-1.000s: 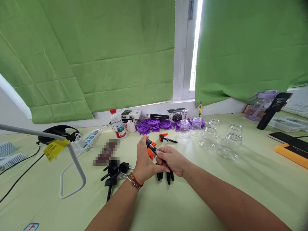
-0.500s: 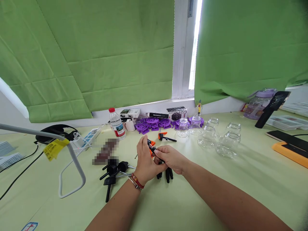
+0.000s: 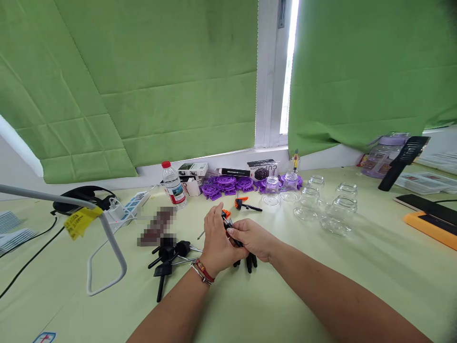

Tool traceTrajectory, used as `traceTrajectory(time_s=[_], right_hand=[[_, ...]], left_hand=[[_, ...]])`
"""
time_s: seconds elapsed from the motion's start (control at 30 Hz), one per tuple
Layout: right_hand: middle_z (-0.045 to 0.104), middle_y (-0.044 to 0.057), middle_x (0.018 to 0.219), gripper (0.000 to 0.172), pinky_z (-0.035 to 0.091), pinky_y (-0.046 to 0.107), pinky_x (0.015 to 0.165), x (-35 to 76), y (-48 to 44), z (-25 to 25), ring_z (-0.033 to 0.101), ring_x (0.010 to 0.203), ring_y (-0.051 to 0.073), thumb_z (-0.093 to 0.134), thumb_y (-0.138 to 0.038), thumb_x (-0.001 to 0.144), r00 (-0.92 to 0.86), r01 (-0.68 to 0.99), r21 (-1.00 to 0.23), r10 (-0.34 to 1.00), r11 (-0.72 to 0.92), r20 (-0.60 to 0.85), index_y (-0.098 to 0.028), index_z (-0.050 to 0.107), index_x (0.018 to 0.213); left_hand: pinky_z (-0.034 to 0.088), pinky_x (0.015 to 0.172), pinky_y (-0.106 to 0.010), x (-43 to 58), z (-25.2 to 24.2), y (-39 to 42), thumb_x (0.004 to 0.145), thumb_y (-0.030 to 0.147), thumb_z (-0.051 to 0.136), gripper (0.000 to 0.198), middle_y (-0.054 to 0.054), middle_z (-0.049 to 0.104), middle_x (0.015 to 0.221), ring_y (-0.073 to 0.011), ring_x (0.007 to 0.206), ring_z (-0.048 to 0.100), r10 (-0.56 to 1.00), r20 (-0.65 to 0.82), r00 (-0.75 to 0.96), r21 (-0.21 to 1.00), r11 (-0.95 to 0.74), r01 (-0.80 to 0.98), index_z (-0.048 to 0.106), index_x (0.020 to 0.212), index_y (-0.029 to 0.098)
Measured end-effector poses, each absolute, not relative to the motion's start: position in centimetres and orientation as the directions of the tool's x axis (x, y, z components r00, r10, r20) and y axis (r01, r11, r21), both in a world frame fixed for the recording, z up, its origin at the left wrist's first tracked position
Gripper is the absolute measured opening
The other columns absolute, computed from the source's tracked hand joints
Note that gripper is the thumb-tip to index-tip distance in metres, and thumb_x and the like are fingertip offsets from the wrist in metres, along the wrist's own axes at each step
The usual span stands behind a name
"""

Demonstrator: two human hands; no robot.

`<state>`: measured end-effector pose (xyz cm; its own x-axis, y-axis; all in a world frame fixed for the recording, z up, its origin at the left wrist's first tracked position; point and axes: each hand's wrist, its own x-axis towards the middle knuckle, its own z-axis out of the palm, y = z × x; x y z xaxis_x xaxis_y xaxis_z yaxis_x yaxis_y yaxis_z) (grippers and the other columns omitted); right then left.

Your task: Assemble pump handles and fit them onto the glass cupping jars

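Note:
Both hands meet over the middle of the pale green table [image 3: 357, 286]. My left hand [image 3: 216, 240] and my right hand [image 3: 252, 238] together grip a small black and orange clamp [image 3: 226, 217]; its orange tip pokes out above the fingers. Black prongs [image 3: 250, 260] hang below my right hand, partly hidden by the fingers. A second orange and black clamp [image 3: 244, 205] lies on the table just beyond. Several black clamps [image 3: 169, 257] lie to the left of my left wrist.
Clear glass jars [image 3: 330, 205] stand to the right, purple plastic parts [image 3: 228, 184] and a water bottle [image 3: 173, 186] by the wall. A bent grey tube with a yellow tag [image 3: 80, 219], a power strip [image 3: 128, 207] and cables lie left. An orange-edged device [image 3: 433, 226] sits far right.
Both hands have sunk slightly toward the table with the clamp. Less of the clamp's orange part shows above the fingers than a second ago.

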<state>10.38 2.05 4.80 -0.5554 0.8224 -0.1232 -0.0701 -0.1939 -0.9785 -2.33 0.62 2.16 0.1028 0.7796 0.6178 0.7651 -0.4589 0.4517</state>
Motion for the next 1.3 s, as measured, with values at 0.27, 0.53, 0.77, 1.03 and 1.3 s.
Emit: traceTrajectory(time_s=[0.27,0.53,0.77,1.03,1.3], right_hand=[[0.055,-0.003,0.058,0.03,0.035,0.021,0.052,10.4,2.4,4.4,0.047,0.053,0.008,0.066,-0.041,0.077,-0.596,-0.043,-0.985,0.795,-0.17,-0.111,-0.014,0.058,0.067],[0.056,0.0,0.049,0.032,0.041,0.022,0.05,10.1,2.6,3.8,0.059,0.051,0.013,0.056,-0.038,0.083,-0.601,0.064,-0.988,0.785,-0.138,-0.149,-0.014,0.058,0.061],[0.05,-0.002,0.044,0.03,0.042,0.023,0.045,9.4,2.7,2.9,0.051,0.041,0.011,0.048,-0.021,0.084,-0.552,0.0,-0.993,0.828,-0.119,-0.1,-0.017,0.05,0.054],[0.055,0.001,0.049,0.033,0.042,0.023,0.048,9.9,2.8,2.9,0.057,0.047,0.013,0.047,-0.024,0.084,-0.447,0.386,-0.896,0.894,0.218,0.025,-0.018,0.045,0.052],[0.049,-0.002,0.045,0.03,0.032,0.023,0.042,9.9,2.8,3.5,0.049,0.04,0.011,0.052,-0.03,0.082,-0.444,0.229,-0.973,0.889,-0.008,-0.112,-0.018,0.048,0.055]], left_hand=[[0.035,0.101,-0.051,-3.0,2.3,0.8,0.045,0.028,0.071,0.103,-0.017,0.041,0.128,-0.0346,0.119,0.041,0.782,0.62,0.06,0.463,-0.426,0.777,0.027,0.136,0.012],[0.039,0.098,-0.052,-3.6,2.3,1.4,0.038,0.023,0.071,0.106,-0.016,0.042,0.126,-0.0351,0.115,0.044,0.778,0.628,-0.024,0.502,-0.381,0.776,0.029,0.135,0.013],[0.041,0.095,-0.051,-3.0,1.9,1.3,0.049,0.019,0.063,0.083,-0.016,0.047,0.12,-0.0336,0.111,0.048,0.72,0.692,-0.053,0.46,-0.383,0.801,0.037,0.127,0.012],[0.039,0.096,-0.052,-2.9,1.4,1.5,0.06,0.014,0.059,0.08,-0.019,0.046,0.124,-0.0338,0.114,0.047,0.782,0.62,-0.066,0.474,-0.305,0.826,0.03,0.135,0.011],[0.036,0.099,-0.054,-2.5,1.6,1.0,0.056,0.025,0.067,0.094,-0.019,0.041,0.13,-0.0354,0.119,0.043,0.784,0.621,0.007,0.493,-0.398,0.774,0.024,0.138,0.012]])
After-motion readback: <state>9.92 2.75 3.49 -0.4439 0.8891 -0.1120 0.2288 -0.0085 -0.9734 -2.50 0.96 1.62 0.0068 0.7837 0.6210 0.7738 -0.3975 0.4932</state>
